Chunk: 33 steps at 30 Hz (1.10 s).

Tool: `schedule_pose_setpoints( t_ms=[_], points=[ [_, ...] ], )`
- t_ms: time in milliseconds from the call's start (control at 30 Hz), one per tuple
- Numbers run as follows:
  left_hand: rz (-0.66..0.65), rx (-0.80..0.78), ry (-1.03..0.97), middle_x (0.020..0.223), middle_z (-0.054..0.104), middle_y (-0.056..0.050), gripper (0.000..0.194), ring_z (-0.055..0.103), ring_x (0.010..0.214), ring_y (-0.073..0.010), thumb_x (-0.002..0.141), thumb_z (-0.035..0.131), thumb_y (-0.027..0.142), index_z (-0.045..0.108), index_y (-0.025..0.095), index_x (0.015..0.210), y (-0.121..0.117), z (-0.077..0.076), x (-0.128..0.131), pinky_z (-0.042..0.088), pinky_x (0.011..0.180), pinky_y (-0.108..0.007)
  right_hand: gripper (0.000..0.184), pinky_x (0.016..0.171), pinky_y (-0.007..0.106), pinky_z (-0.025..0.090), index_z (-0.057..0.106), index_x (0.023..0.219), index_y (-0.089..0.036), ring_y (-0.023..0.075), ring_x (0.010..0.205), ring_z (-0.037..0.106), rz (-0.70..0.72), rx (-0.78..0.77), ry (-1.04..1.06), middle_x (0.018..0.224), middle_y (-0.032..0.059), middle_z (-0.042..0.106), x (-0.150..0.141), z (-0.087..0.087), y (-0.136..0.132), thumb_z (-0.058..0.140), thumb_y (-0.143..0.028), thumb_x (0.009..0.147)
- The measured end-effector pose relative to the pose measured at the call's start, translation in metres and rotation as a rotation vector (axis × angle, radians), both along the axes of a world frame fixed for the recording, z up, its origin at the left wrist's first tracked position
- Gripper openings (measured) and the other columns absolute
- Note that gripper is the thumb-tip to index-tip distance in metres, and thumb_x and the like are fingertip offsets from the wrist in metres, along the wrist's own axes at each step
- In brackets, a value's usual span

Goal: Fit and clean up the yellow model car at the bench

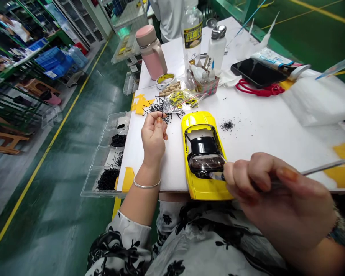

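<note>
White tabletop [264, 151], and the yellow car body [202, 186] pokes over its near edge! Right hand [281, 195] grips, left hand [153, 138] pinches by the left edge: slim tool [217, 176] in one, tip by the dark window [207, 161], best kept light; seemingly a black strip [162, 114] in the other.

The scene is viewed by 1 head-worn camera, aimed forward and down across the white tabletop [264, 143]. The right hand [278, 199] is seen closer than the left hand [154, 135]; green floor [83, 119] is included at left.
</note>
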State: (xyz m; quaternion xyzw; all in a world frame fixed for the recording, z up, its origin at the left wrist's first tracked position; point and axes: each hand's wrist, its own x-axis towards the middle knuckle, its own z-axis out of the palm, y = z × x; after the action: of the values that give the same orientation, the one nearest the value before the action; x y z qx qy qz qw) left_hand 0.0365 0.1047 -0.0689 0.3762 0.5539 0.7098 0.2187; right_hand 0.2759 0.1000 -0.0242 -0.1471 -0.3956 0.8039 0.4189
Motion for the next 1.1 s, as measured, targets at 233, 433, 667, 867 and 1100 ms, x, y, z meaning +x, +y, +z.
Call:
schedule_pose_setpoints(
  t_ms=[233,433,667,867,1100],
  points=[
    [0.006,0.011,0.000,0.064,0.040,0.004,0.017,0.035,0.051,-0.0109,0.089,0.069,0.036,0.060,0.022,0.091,-0.001,0.000,-0.001,0.033,0.044,-0.021,0.032,0.035,0.020,0.015,0.048,0.065,-0.021,0.0133,0.049,0.024,-0.063,-0.089,0.034,0.051,-0.0016,0.024,0.023,0.001,0.023,0.056,-0.040,0.088],
    [0.029,0.012,-0.002,0.069,0.045,0.002,0.018,0.037,0.053,-0.0103,0.086,0.071,0.037,0.060,0.022,0.091,0.000,0.001,-0.002,0.034,0.044,-0.020,0.032,0.033,0.020,0.013,0.046,0.063,-0.021,0.0129,0.048,0.022,-0.092,-0.100,-0.012,0.050,-0.0017,0.022,0.025,0.003,0.023,0.055,-0.041,0.086],
    [0.037,0.009,-0.014,0.069,0.044,0.002,0.014,0.039,0.054,-0.0102,0.087,0.069,0.033,0.060,0.022,0.090,-0.001,0.001,-0.002,0.035,0.044,-0.020,0.033,0.034,0.022,0.010,0.043,0.061,-0.021,0.0131,0.049,0.021,-0.106,-0.134,-0.051,0.049,-0.0009,0.021,0.023,0.006,0.021,0.054,-0.041,0.085],
    [0.035,0.005,0.000,0.064,0.041,0.003,0.016,0.041,0.054,-0.0119,0.087,0.070,0.036,0.062,0.023,0.092,-0.001,-0.001,-0.004,0.036,0.045,-0.021,0.032,0.034,0.022,0.011,0.044,0.062,-0.021,0.0133,0.048,0.021,-0.108,-0.098,-0.057,0.049,-0.0011,0.023,0.023,0.004,0.021,0.053,-0.042,0.085],
    [0.036,0.011,-0.018,0.062,0.041,0.004,0.015,0.040,0.053,-0.0111,0.087,0.071,0.034,0.061,0.023,0.091,-0.001,0.001,-0.004,0.035,0.044,-0.020,0.040,0.053,0.032,0.030,0.052,0.070,-0.020,0.0148,0.052,0.038,0.186,0.315,-0.220,0.056,0.0005,0.040,0.032,0.002,0.025,0.042,-0.046,0.099]
  ],
)
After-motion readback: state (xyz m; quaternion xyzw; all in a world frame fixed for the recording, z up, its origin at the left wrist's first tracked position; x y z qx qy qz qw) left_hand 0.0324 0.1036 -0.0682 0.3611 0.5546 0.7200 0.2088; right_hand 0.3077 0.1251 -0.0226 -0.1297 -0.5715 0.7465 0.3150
